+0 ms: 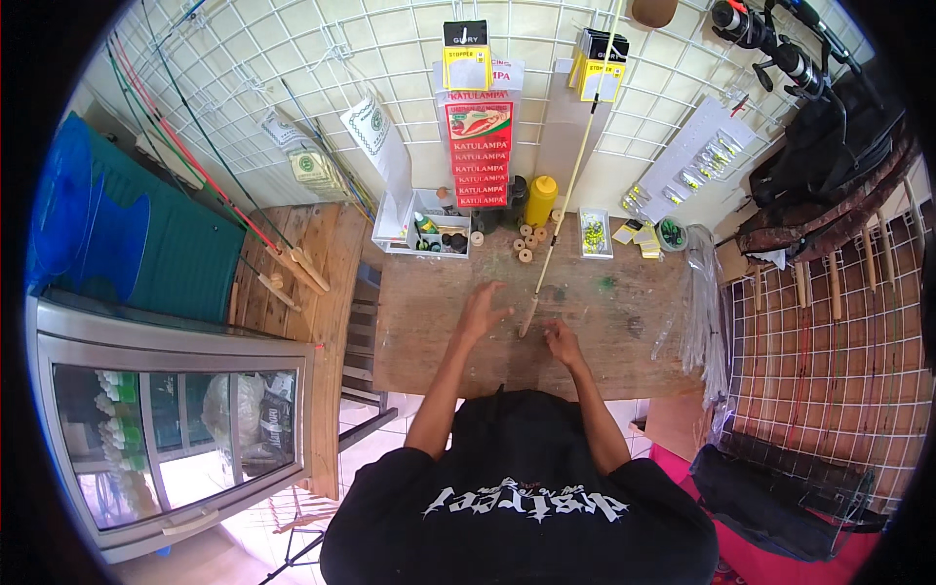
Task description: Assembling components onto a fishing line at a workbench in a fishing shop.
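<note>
Fishing rod (573, 175), extending slantwise over the worktop (419, 312), its wooden handle (527, 327) between my left grip (485, 314) and right grip (563, 343). From my remote station I see the left released, fingers spread; the right is half curled, and I cannot tell whether it holds anything. Cork rings (526, 256) lie beyond.

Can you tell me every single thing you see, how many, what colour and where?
Workbench: one, brown, middle
Rod: one, pale yellow, centre
Bottle: one, yellow, back of workbench
Rings: several, tan, by bottle
Open boxes: two, white, back of workbench
Packet strip: one, red, back wall
Plastic sleeves: many, clear, workbench's right edge
Side rods: many, mixed, left and right
Reels: at least two, black, top right
Cabinet: one, grey-framed, lower left
Shirt: one, black, bottom
Hands: two, bare, beside rod's lower end
</note>
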